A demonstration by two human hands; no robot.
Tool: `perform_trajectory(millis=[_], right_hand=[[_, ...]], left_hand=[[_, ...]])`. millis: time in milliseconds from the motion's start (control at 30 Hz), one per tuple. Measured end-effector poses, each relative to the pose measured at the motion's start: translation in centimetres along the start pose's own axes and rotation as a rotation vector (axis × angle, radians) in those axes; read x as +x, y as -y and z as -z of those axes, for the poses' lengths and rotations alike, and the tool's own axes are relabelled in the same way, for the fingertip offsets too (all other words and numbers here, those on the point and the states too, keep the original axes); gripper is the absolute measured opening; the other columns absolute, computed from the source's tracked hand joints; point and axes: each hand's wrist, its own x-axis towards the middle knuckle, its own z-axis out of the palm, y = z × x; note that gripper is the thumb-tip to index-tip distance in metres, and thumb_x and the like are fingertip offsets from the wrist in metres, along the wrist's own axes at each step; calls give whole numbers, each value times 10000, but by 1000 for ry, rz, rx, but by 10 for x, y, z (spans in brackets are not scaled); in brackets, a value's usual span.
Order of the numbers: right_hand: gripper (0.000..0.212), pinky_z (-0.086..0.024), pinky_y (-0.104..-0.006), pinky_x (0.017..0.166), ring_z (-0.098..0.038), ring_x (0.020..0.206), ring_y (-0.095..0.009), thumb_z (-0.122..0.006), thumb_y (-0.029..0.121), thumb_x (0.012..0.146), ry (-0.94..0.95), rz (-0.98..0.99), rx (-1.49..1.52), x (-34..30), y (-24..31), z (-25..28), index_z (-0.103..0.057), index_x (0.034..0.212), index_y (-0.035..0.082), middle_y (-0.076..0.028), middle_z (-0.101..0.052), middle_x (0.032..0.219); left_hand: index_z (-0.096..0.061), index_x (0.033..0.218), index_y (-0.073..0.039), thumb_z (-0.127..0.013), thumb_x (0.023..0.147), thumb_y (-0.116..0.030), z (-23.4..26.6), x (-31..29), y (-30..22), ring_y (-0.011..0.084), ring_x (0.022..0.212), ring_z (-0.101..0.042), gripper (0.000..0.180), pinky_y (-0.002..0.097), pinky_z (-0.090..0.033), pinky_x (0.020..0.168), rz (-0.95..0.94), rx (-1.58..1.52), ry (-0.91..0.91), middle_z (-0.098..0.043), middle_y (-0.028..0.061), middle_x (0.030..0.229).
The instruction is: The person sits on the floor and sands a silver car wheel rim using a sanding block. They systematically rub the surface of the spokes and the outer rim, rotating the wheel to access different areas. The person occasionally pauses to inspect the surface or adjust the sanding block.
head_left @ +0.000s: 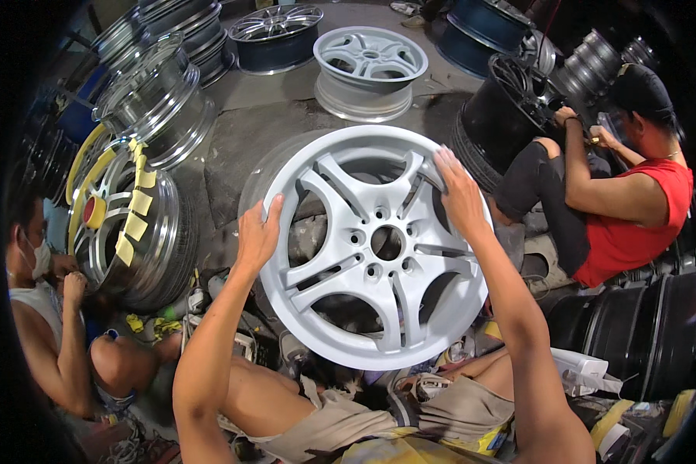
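Note:
A matte light-grey alloy wheel with paired spokes and a centre hole is tilted in front of me, its face toward me, above my lap. My left hand grips its left edge, the thumb on the lip and the other fingers mostly hidden. Over the upper right lip and the end of a spoke lies my right hand, its fingers stretched out and close together. Whether anything thin is under those fingers cannot be seen.
Behind stands another grey wheel. To the left, a masked person works beside a tyred wheel with yellow tape pieces. A person in a red top handles a black wheel at right. Stacked rims stand back left; dark rims lie lower right.

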Motion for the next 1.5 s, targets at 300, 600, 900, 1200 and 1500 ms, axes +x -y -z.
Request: perform_trajectory(millis=[300,600,900,1200,1500], right_hand=[[772,-390,-420,1195,-467,1410,-337,-698,-148,661,102,201,123,50,6,-11,-557,1396,39,-159,-506,1515],[757,-393,-417,1192,-476,1403,-332,-663,-148,674,125,256,119,73,25,-19,-549,1396,49,-162,-520,1500],[703,-386,-419,1196,-488,1385,-343,-633,-161,679,102,202,106,77,35,-29,-583,1347,52,-174,-533,1483],[700,-460,-434,1135,-531,1338,-366,-635,-164,674,100,194,30,70,30,-14,-568,1340,39,-189,-556,1451],[634,-480,-435,1105,-585,1265,-377,-641,-114,738,121,305,18,80,31,-16,-548,1349,29,-187,-581,1420]], left_hand=[[-709,1089,39,-587,1019,-417,7,-3,4,292,718,-668,477,425,-503,737,1,-16,25,-687,239,776],[-702,1019,73,-589,1020,-394,7,-2,1,364,687,-657,480,451,-484,703,-40,-35,10,-664,272,752],[-703,998,81,-603,1007,-403,3,-1,4,397,639,-638,494,468,-469,648,-81,-75,-25,-632,302,727],[-718,1018,57,-611,999,-394,1,-1,5,370,608,-619,464,461,-467,627,-84,-55,-39,-631,289,712],[-721,1022,52,-596,1004,-407,3,-2,5,384,632,-632,476,457,-482,650,-92,-38,-48,-652,283,729]])
